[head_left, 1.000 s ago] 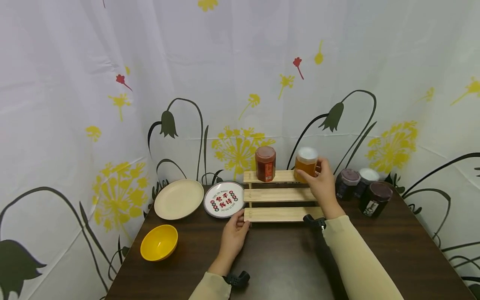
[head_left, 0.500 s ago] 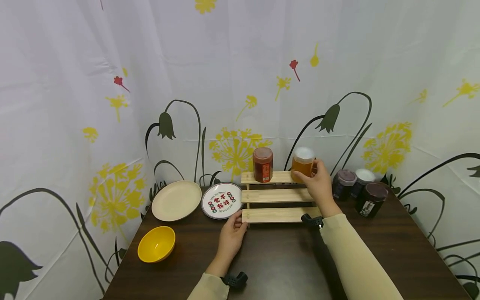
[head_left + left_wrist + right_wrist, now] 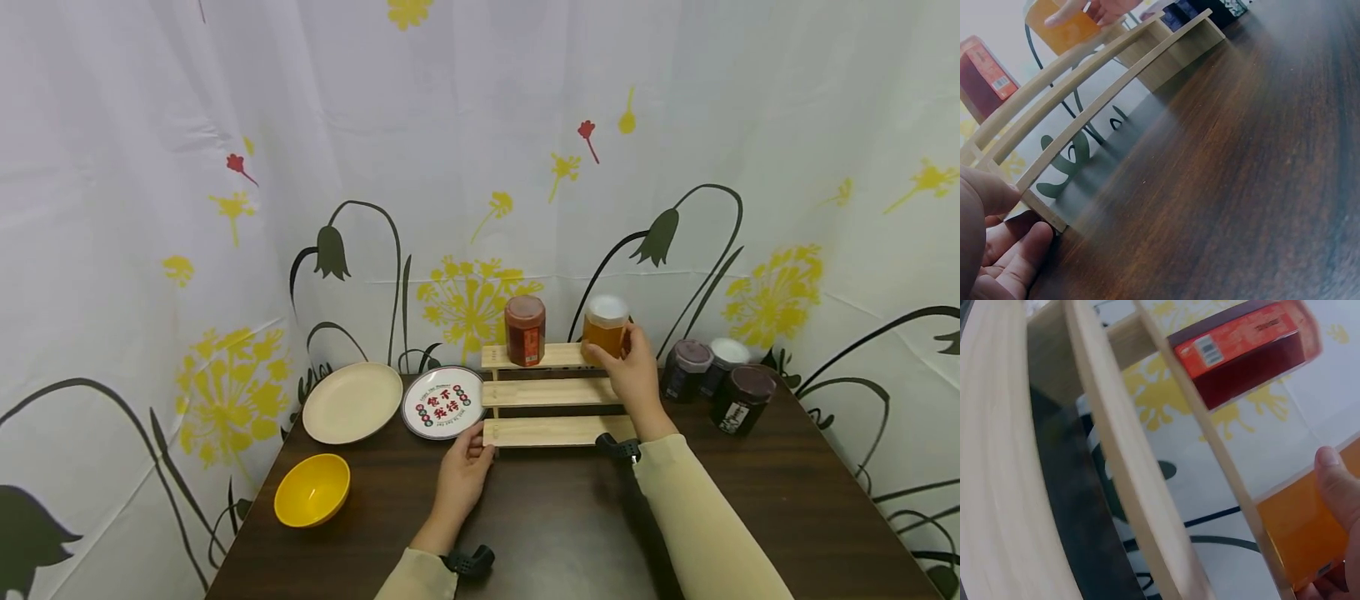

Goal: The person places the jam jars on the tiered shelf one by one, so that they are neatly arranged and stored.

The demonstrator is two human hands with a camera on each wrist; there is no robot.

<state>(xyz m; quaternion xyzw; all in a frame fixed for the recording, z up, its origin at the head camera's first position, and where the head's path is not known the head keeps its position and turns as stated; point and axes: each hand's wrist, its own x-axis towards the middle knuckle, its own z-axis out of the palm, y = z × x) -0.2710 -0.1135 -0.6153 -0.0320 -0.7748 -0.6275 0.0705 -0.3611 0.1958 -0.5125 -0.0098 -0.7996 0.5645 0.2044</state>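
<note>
A three-step wooden rack [image 3: 555, 392] stands on the dark table. My left hand [image 3: 462, 471] grips its front left corner; the left wrist view shows the thumb [image 3: 997, 192] on top and fingers around the end board. My right hand [image 3: 637, 379] holds an amber jar [image 3: 602, 340] with a white lid at the right part of the top step. In the right wrist view the thumb [image 3: 1338, 487] lies along the amber jar [image 3: 1310, 531], whose base is at the step. A dark red jar [image 3: 527, 333] with a red label stands upright to its left on the same step.
Several more jars, including a dark one [image 3: 742, 402], stand right of the rack. On the left are a cream plate [image 3: 352, 402], a white plate with red characters [image 3: 442, 402] and a yellow bowl [image 3: 312, 490]. A patterned curtain [image 3: 480, 167] hangs behind.
The head view has shifted slightly. My right hand and wrist have moved a little left and down while the amber jar stays at the same spot on the top step. My left hand keeps its grip.
</note>
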